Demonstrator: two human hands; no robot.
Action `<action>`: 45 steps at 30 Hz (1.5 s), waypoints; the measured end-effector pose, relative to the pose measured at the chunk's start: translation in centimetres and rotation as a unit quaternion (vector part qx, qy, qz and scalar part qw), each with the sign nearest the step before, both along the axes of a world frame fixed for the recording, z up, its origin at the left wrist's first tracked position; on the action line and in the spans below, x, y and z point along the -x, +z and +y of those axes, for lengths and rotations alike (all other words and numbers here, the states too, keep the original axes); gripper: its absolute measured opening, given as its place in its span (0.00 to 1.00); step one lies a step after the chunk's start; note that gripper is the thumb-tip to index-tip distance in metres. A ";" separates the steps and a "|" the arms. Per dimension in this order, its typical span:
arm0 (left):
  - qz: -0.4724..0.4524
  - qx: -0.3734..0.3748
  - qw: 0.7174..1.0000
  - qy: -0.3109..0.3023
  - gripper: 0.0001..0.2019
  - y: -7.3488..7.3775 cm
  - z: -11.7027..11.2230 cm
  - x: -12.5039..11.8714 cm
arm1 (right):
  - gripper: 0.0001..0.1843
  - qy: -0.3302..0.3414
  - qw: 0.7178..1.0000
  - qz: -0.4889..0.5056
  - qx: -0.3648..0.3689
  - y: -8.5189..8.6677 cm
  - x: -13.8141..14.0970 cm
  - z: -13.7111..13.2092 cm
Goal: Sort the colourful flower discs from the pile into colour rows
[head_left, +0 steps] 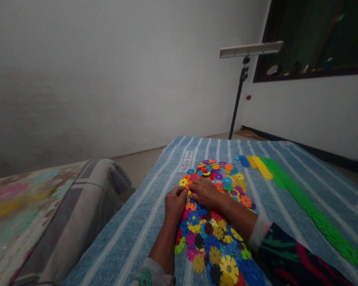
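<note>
Many notched, flower-shaped plastic discs [193, 217] lie in a loose, mixed-colour pile on a blue striped cloth [149, 214]. At the pile's left side, my left hand [175, 202] has its fingers bent in a pinch. My right hand [205, 192] reaches over the pile from the right, its fingers curled down close to the left fingertips. Orange and yellow discs show around the fingertips; what either hand grips is hidden. Right of the pile runs a long overlapping row of green discs [313, 212], with shorter yellow [262, 169], orange [251, 161] and blue [244, 161] rows beside its far end.
To the left stands another surface under a grey and flowered cover [74, 222], with a gap before the striped cloth. Behind the far edge rises a black stand [238, 95] carrying a flat light bar [250, 49]. White walls and a dark window [316, 35] lie beyond.
</note>
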State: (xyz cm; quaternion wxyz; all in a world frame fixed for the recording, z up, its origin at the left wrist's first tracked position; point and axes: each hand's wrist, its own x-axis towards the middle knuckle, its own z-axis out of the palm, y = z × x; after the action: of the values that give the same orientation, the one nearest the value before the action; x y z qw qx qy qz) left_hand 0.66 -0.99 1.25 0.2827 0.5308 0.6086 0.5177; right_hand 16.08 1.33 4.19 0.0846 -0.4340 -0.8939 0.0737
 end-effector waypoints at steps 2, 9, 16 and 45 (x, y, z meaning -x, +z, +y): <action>0.001 -0.002 1.000 0.009 0.10 0.0 0.0 0.0 | 0.15 0.000 1.000 -0.007 0.000 -0.2 0.2 -0.8; 0.000 0.003 1.000 0.027 0.10 -0.2 -0.1 -0.3 | 0.12 0.020 0.998 -0.054 0.016 0.2 -0.9 -3.8; 0.041 -0.011 0.999 0.023 0.10 -0.5 -0.4 -0.3 | 0.11 -0.021 0.999 -0.025 -0.006 1.0 -3.2 -1.3; 0.078 0.020 0.997 -0.004 0.11 -0.5 0.1 -0.1 | 0.14 -0.023 0.999 -0.034 -0.018 -0.4 -6.7 -3.7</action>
State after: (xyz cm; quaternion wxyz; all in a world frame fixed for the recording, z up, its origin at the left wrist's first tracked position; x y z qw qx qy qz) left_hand 0.73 -0.93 0.74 0.2469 0.5667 0.6366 0.4611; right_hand 22.75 -2.32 3.77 0.0635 -0.4555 -0.8871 0.0402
